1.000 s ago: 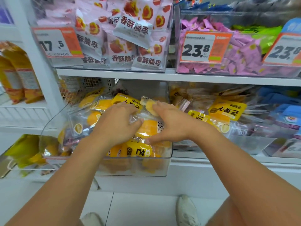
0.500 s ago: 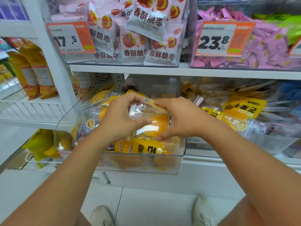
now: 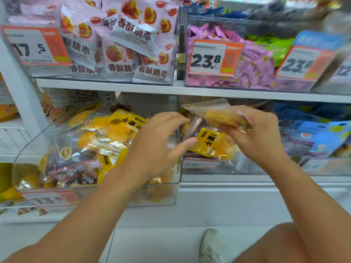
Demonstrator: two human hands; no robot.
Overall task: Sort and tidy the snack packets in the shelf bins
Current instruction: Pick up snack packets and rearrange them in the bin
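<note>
A clear bin (image 3: 114, 198) on the lower shelf holds several yellow dried-mango packets (image 3: 125, 122), with a few dark packets (image 3: 76, 171) at its front left. My right hand (image 3: 260, 137) grips one clear mango packet (image 3: 222, 114), lifted over the neighbouring bin (image 3: 247, 168), where another yellow packet (image 3: 209, 143) lies. My left hand (image 3: 157, 147) hovers over the first bin's right side, fingers spread and relaxed, holding nothing.
On the upper shelf (image 3: 190, 90) stand bins of pink jujube packets (image 3: 133, 44) and purple sachets (image 3: 252, 67), with orange price tags (image 3: 214, 57). Blue packets (image 3: 319, 137) fill the lower right bin. White wire shelving (image 3: 15, 141) is at left. My shoe (image 3: 212, 245) is on the floor.
Both hands held a mango packet over the left bin. My right hand has carried it rightward over the neighbouring bin, and my left hand has let go.
</note>
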